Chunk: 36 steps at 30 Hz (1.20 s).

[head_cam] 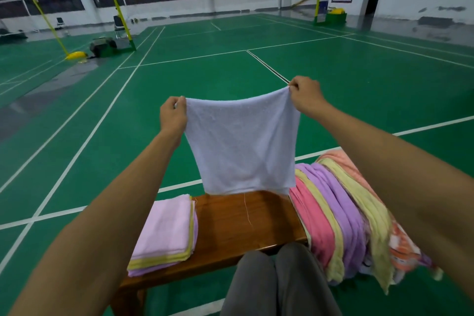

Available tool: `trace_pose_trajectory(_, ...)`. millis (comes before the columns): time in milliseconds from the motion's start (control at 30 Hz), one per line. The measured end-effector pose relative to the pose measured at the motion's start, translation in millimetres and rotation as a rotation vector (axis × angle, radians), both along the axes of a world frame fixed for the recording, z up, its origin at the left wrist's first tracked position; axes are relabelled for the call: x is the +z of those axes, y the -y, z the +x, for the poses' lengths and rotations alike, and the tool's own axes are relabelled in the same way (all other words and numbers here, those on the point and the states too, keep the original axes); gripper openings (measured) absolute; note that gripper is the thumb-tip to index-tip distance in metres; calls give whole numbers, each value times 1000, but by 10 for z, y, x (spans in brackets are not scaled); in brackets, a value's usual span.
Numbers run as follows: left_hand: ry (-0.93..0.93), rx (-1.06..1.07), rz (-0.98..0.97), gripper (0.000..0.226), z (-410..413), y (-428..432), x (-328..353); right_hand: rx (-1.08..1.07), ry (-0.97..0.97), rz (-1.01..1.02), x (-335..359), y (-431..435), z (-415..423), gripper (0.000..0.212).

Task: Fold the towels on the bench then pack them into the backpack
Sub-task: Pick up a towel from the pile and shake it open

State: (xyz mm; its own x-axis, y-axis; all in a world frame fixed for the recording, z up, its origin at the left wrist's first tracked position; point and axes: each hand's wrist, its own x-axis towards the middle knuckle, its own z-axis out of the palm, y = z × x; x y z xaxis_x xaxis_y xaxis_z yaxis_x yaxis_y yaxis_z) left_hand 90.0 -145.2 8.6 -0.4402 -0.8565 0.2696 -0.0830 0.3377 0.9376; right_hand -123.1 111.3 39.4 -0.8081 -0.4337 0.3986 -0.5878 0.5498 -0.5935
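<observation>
Left hand point(173, 115) and right hand point(305, 96) each pinch a top corner of the white towel point(242, 146), hung flat over the worktop point(243, 223), I'd say to square it for folding. Folded stack point(166, 233) sits left, unfolded pile point(343, 213) right. I see no backpack; fingertips hidden behind cloth.

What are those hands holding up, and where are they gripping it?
A white towel: left hand pinches its top left corner, right hand its top right.
</observation>
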Motion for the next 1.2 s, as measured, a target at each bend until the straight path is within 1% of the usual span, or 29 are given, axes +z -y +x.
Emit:
trace_pose_trajectory(100, -26, -5, 5, 30, 50, -66, -10, 9, -26, -63, 17, -73, 12, 25)
trace_pose_trajectory(167, -17, 4, 4, 32, 115, -115, -86, 40, 3, -62, -19, -131, 49, 24)
trace_pose_trajectory(267, 98, -25, -29, 28, 244, -159, -312, 85, 90, -14, -149, -224, 158, 25)
trace_pose_trajectory(333, 239, -69, -60, 26, 358, -195, -524, 125, 201, 46, -297, -307, 181, 26)
trace_pose_trajectory(400, 388, -128, -106, 27, 499, -278, -757, 171, 368, 151, -503, -420, 208, 24)
trace_pose_trajectory(467, 527, -194, -110, 29, 669, -382, -1029, 200, 533, 266, -758, -560, 309, 20)
trace_pose_trajectory(500, 592, -228, -93, 30, 758, -438, -1169, 216, 600, 316, -896, -629, 381, 16)
trace_pose_trajectory(600, 733, -308, 6, 28, 1014, -628, -1509, 251, 762, 461, -1332, -817, 613, 15)
trace_pose_trajectory(667, 782, -320, 109, 25, 1138, -720, -1657, 265, 845, 564, -1563, -909, 742, 13)
trace_pose_trajectory(733, 814, -340, 181, 22, 1198, -774, -1743, 262, 912, 589, -1729, -957, 810, 11)
trace_pose_trajectory(800, 823, -354, 181, 21, 1201, -794, -1782, 252, 899, 607, -1808, -960, 854, 13)
trace_pose_trajectory(867, 799, -348, 137, 22, 1160, -788, -1784, 257, 841, 618, -1818, -920, 862, 14)
trace_pose_trajectory(933, 775, -317, 82, 24, 1084, -748, -1772, 262, 797, 605, -1798, -857, 827, 7)
trace_pose_trajectory(1000, 749, -250, 1, 28, 991, -668, -1769, 252, 729, 558, -1770, -784, 752, 12)
trace_pose_trajectory(1100, 723, -143, -110, 27, 859, -555, -1780, 260, 527, 513, -1752, -639, 603, 19)
trace_pose_trajectory(1200, 704, -62, -136, 23, 756, -461, -1801, 218, 332, 527, -1824, -476, 468, 23)
